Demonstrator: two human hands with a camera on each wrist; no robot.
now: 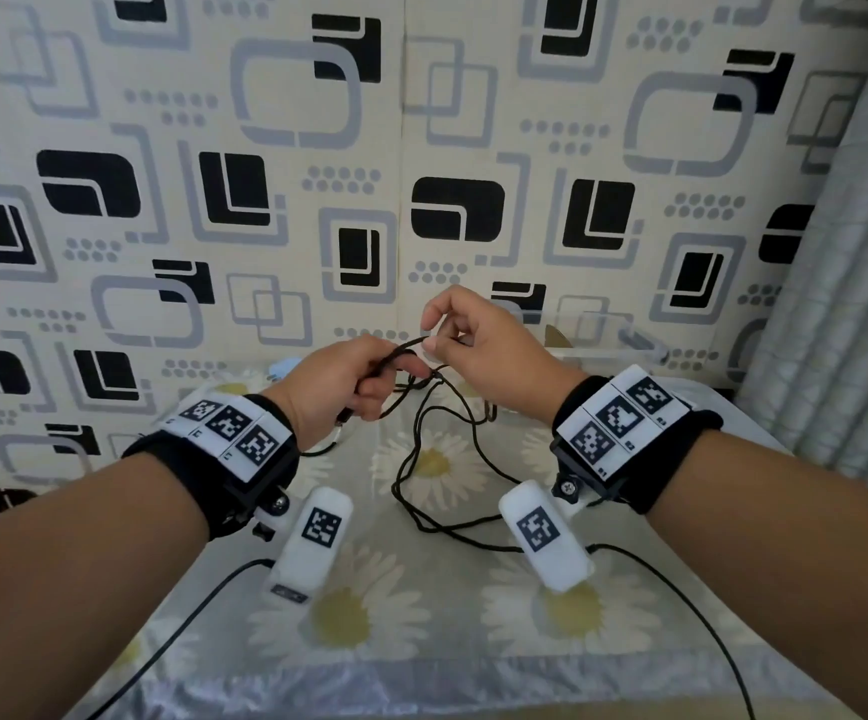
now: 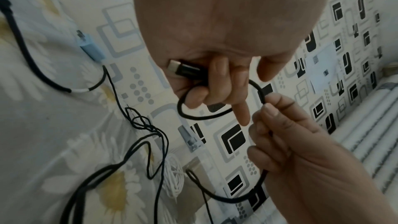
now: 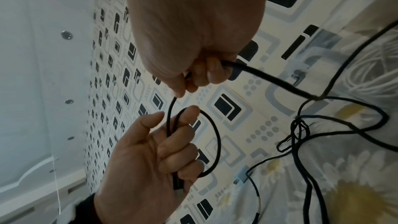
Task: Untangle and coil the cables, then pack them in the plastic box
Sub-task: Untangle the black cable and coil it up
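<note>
My left hand (image 1: 379, 379) is raised above the table and grips the black plug (image 2: 185, 70) of a thin black cable (image 1: 424, 459). A small loop (image 2: 193, 117) of that cable runs round its fingers. My right hand (image 1: 431, 341) is close beside it and pinches the same cable between thumb and forefinger. From there the cable passes through the curled right fingers (image 3: 206, 74) and drops to the table. Below the hands, the black strands are caught in a knot (image 2: 142, 122). The clear plastic box (image 1: 603, 350) stands at the back right, behind my right hand.
A light blue plug (image 2: 90, 48) lies on the daisy-print tablecloth (image 1: 437, 605) behind my left hand. A white coiled cable (image 3: 370, 74) lies by the box. Two black leads (image 1: 187, 615) cross the table's front. A patterned wall closes the back, a curtain (image 1: 847, 304) the right.
</note>
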